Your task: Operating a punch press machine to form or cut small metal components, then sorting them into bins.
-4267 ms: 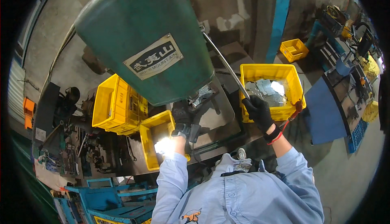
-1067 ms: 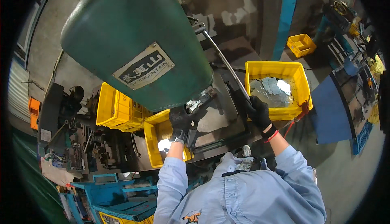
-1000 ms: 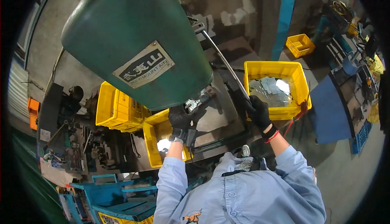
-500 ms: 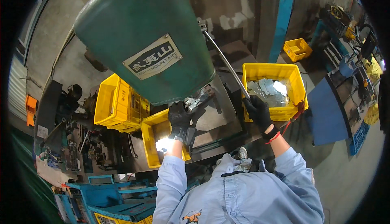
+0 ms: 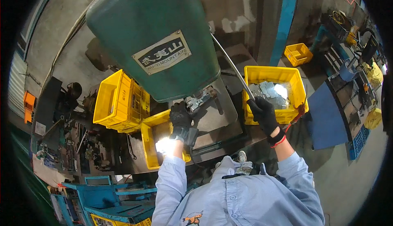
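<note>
Stacked yellow crates (image 5: 116, 103) far left, apart from the work. Low yellow bin (image 5: 153, 144) just below the green press (image 5: 155, 37), contents lost in glare. Left hand (image 5: 180, 117), black-gloved, fingers closed on a small metal workpiece (image 5: 196, 102) at the die under the press head. Press table (image 5: 217, 115) otherwise bare. Right hand (image 5: 264, 113), gloved, clenched round the lower end of the long steel lever (image 5: 231, 64). Yellow bin of flat metal blanks (image 5: 272, 93) just behind, many pieces left. Judged: 1 part seated, stroke not yet pulled; batch far from finished.
</note>
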A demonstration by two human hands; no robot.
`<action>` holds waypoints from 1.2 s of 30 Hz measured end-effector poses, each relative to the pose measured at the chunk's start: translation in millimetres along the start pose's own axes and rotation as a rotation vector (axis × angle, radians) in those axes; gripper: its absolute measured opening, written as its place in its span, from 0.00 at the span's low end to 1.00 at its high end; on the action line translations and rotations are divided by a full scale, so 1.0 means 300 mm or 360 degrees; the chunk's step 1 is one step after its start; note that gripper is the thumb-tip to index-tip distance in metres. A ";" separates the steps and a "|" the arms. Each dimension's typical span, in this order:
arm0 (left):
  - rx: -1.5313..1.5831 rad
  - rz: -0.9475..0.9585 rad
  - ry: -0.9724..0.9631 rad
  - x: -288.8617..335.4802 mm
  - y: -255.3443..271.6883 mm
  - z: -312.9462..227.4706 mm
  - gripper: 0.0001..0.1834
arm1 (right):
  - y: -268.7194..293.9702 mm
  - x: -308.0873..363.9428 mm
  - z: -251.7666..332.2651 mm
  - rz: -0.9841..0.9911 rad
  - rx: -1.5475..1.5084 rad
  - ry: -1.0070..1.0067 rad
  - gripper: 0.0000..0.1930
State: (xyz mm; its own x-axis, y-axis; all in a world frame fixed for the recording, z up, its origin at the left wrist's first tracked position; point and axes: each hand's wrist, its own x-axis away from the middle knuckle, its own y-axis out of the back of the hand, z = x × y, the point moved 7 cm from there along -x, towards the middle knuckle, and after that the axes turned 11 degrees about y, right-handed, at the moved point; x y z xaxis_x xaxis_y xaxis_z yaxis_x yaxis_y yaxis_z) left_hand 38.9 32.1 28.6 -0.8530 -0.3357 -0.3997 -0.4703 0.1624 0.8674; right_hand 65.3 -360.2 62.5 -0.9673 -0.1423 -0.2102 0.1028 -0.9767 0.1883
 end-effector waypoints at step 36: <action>-0.0171 0.0091 0.0253 0.029 0.038 0.051 0.39 | -0.028 -0.020 -0.092 -0.0164 0.0007 0.0017 0.09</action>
State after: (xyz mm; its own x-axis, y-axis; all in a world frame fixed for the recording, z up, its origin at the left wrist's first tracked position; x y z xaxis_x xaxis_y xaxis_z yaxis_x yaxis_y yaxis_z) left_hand 22.6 45.2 30.4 -0.8270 -0.4725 -0.3046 -0.3881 0.0881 0.9174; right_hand 76.8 -355.6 35.6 -0.9701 -0.0431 -0.2390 0.0021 -0.9855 0.1695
